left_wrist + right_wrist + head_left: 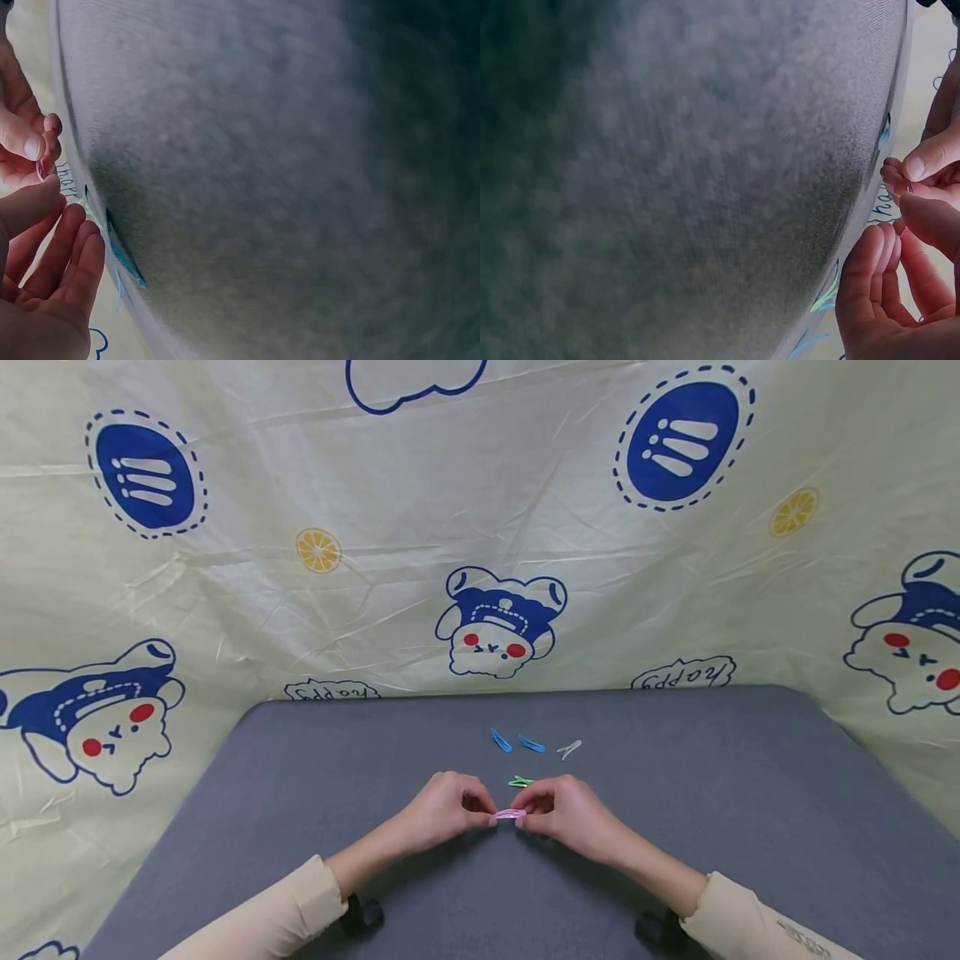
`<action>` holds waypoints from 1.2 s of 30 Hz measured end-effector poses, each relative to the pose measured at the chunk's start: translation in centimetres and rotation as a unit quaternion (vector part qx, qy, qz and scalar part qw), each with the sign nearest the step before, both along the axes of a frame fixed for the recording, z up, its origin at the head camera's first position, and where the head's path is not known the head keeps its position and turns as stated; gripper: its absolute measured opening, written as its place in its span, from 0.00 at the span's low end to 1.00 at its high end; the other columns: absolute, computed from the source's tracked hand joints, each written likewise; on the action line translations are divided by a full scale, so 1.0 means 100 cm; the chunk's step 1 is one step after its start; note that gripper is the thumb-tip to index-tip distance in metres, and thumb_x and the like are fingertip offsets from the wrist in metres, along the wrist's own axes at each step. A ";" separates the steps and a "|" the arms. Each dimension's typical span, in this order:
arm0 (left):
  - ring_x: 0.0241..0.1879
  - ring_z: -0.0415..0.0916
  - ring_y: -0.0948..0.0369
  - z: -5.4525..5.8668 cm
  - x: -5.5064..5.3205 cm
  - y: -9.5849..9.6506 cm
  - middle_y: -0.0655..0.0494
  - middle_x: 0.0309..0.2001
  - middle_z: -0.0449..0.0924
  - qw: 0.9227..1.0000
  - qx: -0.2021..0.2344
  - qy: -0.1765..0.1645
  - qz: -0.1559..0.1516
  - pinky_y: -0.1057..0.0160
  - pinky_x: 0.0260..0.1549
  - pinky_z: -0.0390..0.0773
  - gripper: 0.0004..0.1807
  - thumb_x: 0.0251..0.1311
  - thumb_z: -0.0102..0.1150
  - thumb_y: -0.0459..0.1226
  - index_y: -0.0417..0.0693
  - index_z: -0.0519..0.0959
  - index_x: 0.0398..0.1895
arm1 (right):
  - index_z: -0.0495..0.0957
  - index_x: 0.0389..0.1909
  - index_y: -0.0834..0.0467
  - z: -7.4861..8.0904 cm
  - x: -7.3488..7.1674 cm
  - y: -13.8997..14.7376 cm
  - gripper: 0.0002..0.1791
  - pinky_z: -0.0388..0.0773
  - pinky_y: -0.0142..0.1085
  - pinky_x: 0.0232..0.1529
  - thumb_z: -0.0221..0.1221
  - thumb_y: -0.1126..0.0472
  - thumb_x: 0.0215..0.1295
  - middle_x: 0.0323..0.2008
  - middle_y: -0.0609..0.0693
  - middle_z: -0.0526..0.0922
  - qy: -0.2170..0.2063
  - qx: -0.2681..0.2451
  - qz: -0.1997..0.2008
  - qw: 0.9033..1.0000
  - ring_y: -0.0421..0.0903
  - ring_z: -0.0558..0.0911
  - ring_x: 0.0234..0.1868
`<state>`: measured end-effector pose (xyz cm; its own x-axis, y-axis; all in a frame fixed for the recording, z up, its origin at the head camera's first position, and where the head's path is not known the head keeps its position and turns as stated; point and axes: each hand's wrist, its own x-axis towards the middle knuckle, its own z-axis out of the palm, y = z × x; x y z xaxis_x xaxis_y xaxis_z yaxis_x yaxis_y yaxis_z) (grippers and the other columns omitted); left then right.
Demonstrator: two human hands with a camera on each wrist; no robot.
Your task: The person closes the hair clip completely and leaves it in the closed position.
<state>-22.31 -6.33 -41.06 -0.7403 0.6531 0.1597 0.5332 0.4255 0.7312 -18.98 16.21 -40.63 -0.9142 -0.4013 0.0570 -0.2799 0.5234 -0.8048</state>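
Note:
A pink snap hair clip [511, 814] is held just over the grey table, between my two hands. My left hand [448, 810] pinches its left end with thumb and forefinger. At the other end, the thumb and forefinger of my right hand [564, 814] pinch it too. Only a thin edge of the pink clip [40, 171] shows between the fingertips in the left wrist view. Just beyond my right fingertips lies a green hair clip [521, 782], partly covered by that hand.
Farther back on the grey table [337, 752] lie a blue hair clip [501, 740], a second blue clip [532, 743] and a whitish clip [569, 750] with its arms spread. A printed cloth [390, 610] hangs behind the table's far edge.

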 end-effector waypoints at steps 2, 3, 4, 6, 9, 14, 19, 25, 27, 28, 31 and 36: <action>0.25 0.71 0.68 -0.002 -0.001 -0.001 0.68 0.27 0.78 1.000 -0.006 0.004 -0.001 0.68 0.25 0.73 0.03 0.56 0.70 0.31 0.49 0.87 0.31 | 0.85 0.36 0.55 -0.002 -0.002 0.000 0.05 0.75 0.33 0.25 0.68 0.64 0.58 0.26 0.43 0.81 -0.003 0.002 0.007 1.000 0.43 0.77 0.25; 0.25 0.71 0.68 -0.003 -0.001 -0.001 0.68 0.27 0.78 1.000 -0.009 0.006 -0.001 0.68 0.25 0.72 0.03 0.56 0.70 0.31 0.49 0.87 0.31 | 0.85 0.36 0.55 -0.003 -0.003 -0.001 0.05 0.75 0.33 0.25 0.68 0.65 0.58 0.26 0.43 0.81 -0.002 0.002 0.011 1.000 0.42 0.77 0.25; 0.26 0.71 0.68 -0.004 -0.001 -0.001 0.69 0.27 0.78 1.000 -0.012 0.008 0.000 0.68 0.25 0.72 0.03 0.56 0.70 0.32 0.50 0.87 0.30 | 0.85 0.36 0.55 -0.004 -0.004 -0.001 0.05 0.75 0.33 0.25 0.68 0.65 0.58 0.26 0.43 0.81 -0.002 0.004 0.014 1.000 0.42 0.77 0.25; 0.26 0.71 0.68 -0.005 -0.002 -0.001 0.69 0.27 0.78 1.000 -0.019 0.013 -0.002 0.69 0.26 0.72 0.03 0.55 0.71 0.32 0.49 0.87 0.30 | 0.85 0.35 0.56 -0.005 -0.005 -0.001 0.05 0.74 0.32 0.25 0.69 0.65 0.57 0.25 0.43 0.81 -0.002 0.004 0.023 1.000 0.41 0.76 0.25; 0.27 0.71 0.69 -0.008 -0.004 -0.001 0.68 0.27 0.78 0.999 -0.027 0.017 -0.009 0.69 0.27 0.72 0.02 0.55 0.71 0.33 0.47 0.87 0.29 | 0.85 0.34 0.57 -0.007 -0.008 -0.002 0.05 0.73 0.31 0.26 0.69 0.67 0.56 0.25 0.43 0.81 0.001 0.009 0.033 0.999 0.40 0.77 0.25; 0.28 0.71 0.69 -0.013 -0.006 0.001 0.66 0.28 0.76 0.999 -0.033 0.019 -0.017 0.69 0.29 0.73 0.03 0.54 0.72 0.32 0.47 0.86 0.27 | 0.85 0.33 0.58 -0.007 -0.009 -0.003 0.06 0.72 0.30 0.27 0.69 0.68 0.54 0.24 0.43 0.80 0.005 0.016 0.043 0.999 0.38 0.77 0.25; 0.29 0.71 0.69 -0.014 -0.005 0.002 0.65 0.28 0.75 0.999 -0.035 0.023 -0.015 0.69 0.31 0.72 0.03 0.53 0.72 0.31 0.48 0.86 0.27 | 0.85 0.33 0.58 -0.008 -0.010 -0.002 0.07 0.72 0.30 0.27 0.69 0.69 0.53 0.23 0.43 0.81 0.007 0.017 0.043 0.999 0.37 0.76 0.24; 0.29 0.70 0.69 -0.013 -0.004 0.004 0.64 0.28 0.76 0.999 -0.032 0.033 -0.009 0.69 0.29 0.72 0.02 0.53 0.72 0.32 0.48 0.87 0.28 | 0.86 0.33 0.58 -0.009 -0.012 0.000 0.07 0.73 0.29 0.28 0.70 0.68 0.53 0.23 0.41 0.81 0.012 0.026 0.038 0.999 0.36 0.77 0.24; 0.29 0.71 0.69 -0.014 -0.003 0.004 0.63 0.29 0.76 0.999 -0.031 0.032 -0.009 0.69 0.29 0.72 0.02 0.54 0.72 0.32 0.47 0.86 0.28 | 0.86 0.33 0.57 -0.009 -0.012 0.000 0.07 0.73 0.29 0.28 0.70 0.68 0.54 0.23 0.41 0.80 0.012 0.028 0.038 0.999 0.36 0.77 0.24; 0.29 0.71 0.69 -0.014 -0.003 0.004 0.63 0.29 0.76 0.999 -0.030 0.031 -0.009 0.69 0.30 0.72 0.03 0.54 0.72 0.32 0.47 0.86 0.28 | 0.86 0.33 0.57 -0.009 -0.012 0.001 0.07 0.73 0.29 0.28 0.70 0.68 0.54 0.23 0.41 0.80 0.011 0.030 0.039 0.999 0.36 0.77 0.24; 0.29 0.72 0.69 -0.015 -0.002 0.004 0.63 0.29 0.76 0.999 -0.033 0.029 -0.006 0.70 0.30 0.72 0.03 0.53 0.72 0.31 0.47 0.86 0.29 | 0.85 0.33 0.56 -0.010 -0.012 0.000 0.07 0.73 0.29 0.27 0.70 0.67 0.54 0.22 0.40 0.80 0.012 0.038 0.040 0.998 0.36 0.76 0.24; 0.30 0.73 0.68 -0.016 -0.001 0.003 0.62 0.29 0.76 0.999 -0.033 0.034 -0.005 0.70 0.31 0.72 0.03 0.53 0.72 0.31 0.47 0.86 0.30 | 0.85 0.33 0.56 -0.011 -0.012 0.000 0.07 0.72 0.30 0.27 0.70 0.67 0.54 0.22 0.39 0.79 0.018 0.045 0.045 0.998 0.36 0.76 0.24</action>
<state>-22.38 -6.06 -42.65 -0.7224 0.6713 0.1660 0.5856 0.4663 0.6630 -20.20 16.20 -41.75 -0.8725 -0.4861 0.0490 -0.3565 0.5649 -0.7441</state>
